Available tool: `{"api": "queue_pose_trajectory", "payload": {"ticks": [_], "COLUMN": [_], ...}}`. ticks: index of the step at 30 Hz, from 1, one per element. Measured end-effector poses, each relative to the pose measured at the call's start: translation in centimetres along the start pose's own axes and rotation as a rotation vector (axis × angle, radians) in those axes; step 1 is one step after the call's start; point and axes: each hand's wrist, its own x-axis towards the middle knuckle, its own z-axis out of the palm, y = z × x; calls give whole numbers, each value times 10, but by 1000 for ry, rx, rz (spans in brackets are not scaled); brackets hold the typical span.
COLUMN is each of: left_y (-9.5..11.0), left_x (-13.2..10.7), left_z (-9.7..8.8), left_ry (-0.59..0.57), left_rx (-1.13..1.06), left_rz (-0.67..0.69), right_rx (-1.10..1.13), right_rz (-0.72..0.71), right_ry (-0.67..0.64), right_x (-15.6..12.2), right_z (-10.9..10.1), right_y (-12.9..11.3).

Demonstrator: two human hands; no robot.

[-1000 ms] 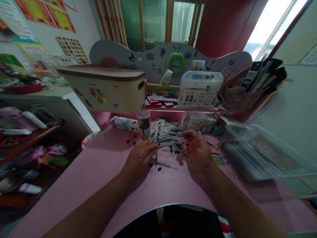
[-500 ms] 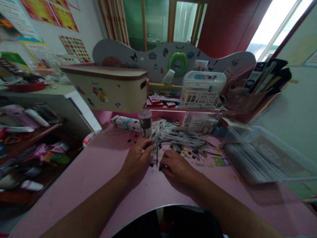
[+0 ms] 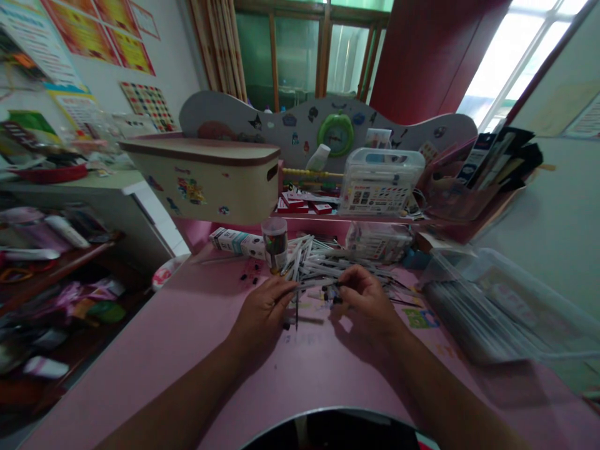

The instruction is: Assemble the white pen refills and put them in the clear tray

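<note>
A slim pale pen (image 3: 315, 284) is held level above the desk between my hands. My left hand (image 3: 265, 309) is closed on its left end, thumb against the fingers. My right hand (image 3: 368, 297) pinches a small black cap (image 3: 339, 285) at the pen's right end; whether the cap sits on the pen I cannot tell. Beneath, a thin dark refill (image 3: 297, 312) points toward me on the desk. Several small black caps lie around my right fingertips. Behind my hands spreads a pile of loose white pens (image 3: 323, 259).
A clear jar (image 3: 274, 240) of pens and a long printed box (image 3: 238, 242) stand at the pile's left. At right, a clear plastic bin (image 3: 539, 306) holds pen-like sticks. A clear carry case (image 3: 382, 184) and a cream storage bin (image 3: 206, 187) occupy the shelf above the pink desk (image 3: 197, 325).
My right hand has moved up and right, from low over the desk to the pen's right end. The pen in my left hand has swung from pointing away to lying crosswise.
</note>
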Motion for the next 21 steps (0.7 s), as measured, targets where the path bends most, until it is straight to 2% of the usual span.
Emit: {"api": "queue_pose_trajectory", "payload": {"ticks": [3,9,15,21], "left_y": [-1,-2,0,1], "left_x": [-1,-1,-1,-1], "left_z": [0,1,1,1], "left_ry": [-4,-5,-26,7], "left_rx": [2,8,23,56], "left_rz": [11,6,26,43], "right_rx": [-56,-94,-125,-220], "right_rz": [-70,-49,-74,-123], "right_ry": [43,38,25,26], "right_x": [-1,-3,-1,-1], "right_z": [-1,2,1,-1], "right_y": [-7,-11,-9,-7]}}
